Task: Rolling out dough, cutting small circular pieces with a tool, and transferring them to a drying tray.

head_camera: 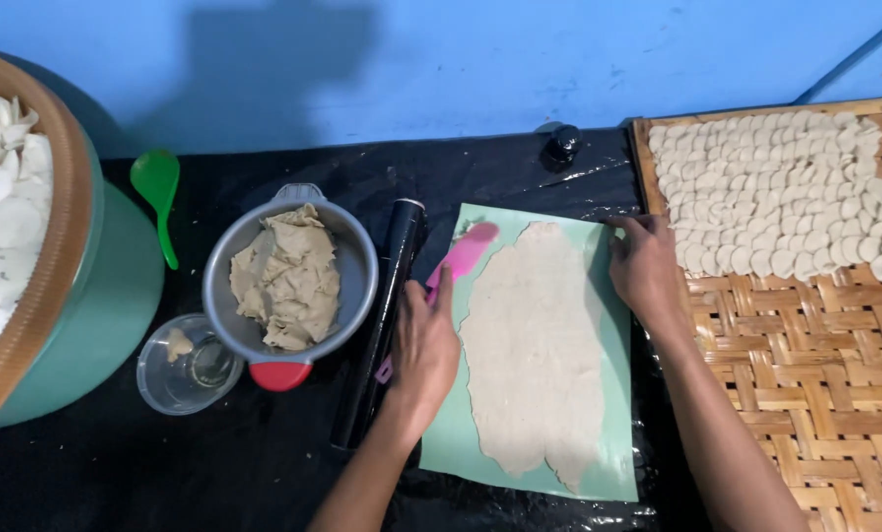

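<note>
A thin sheet of rolled beige dough (540, 350) lies on a pale green mat (609, 414) in the middle. My left hand (423, 347) grips a pink spatula (466, 251), its blade at the mat's upper left corner beside the dough. My right hand (643, 268) presses its fingers on the mat's upper right edge, next to the woven tray. A black rolling pin (380, 325) lies just left of my left hand.
A grey bowl of dough lumps (289, 281) with a red handle, a small clear bowl (185, 365), a green spoon (157, 192), a teal basin (116, 296) under a basket (67, 236) of white discs, a woven bamboo tray (806, 355) of small dough rounds, a black plastic sheet (214, 463).
</note>
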